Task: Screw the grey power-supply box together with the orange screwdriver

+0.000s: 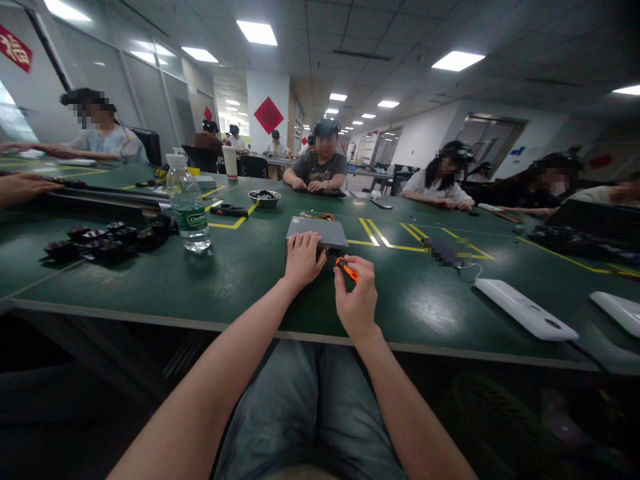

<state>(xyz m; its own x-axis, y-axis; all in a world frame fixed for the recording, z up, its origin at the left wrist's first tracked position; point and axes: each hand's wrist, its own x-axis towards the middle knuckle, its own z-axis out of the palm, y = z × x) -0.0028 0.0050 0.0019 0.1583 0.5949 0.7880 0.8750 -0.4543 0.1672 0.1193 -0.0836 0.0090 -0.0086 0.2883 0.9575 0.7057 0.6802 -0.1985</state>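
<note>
Grey, flat-topped rectangular metal box (327,230): on the green, smooth-surfaced table (250,293), in front of the person and between the forearms' reach, its near face toward the body.
Box weight: probably fairly heavy for its size, if the casing is as full as it looks; two hands would suit a lift.
Box casing: likely stiff, tolerant of firm pressure on the top, though smooth sheet metal may slip under dry fingers and its edges could be sharp.
Box holds: best taken by the two opposite side walls, or pressed down at the near edge as a brace.
Multicoloured bundle of thin cables (320,216): at the far edge of the box; soft and easily strained, so a poor handle.
Left hand (304,257): clamped over the near left part of the box, fingers bent across its top.
Right hand (357,297): fingers together around the orange-and-black slim tool handle (347,268), just beside the near right corner.
Tool handle: seems light and rigid, perhaps a screwdriver's, suited to a fingertip grip; its tip is too dark to make out.
Clear plastic bottle with a green label (189,207): upright, left of the box and well apart from both hands.
</note>
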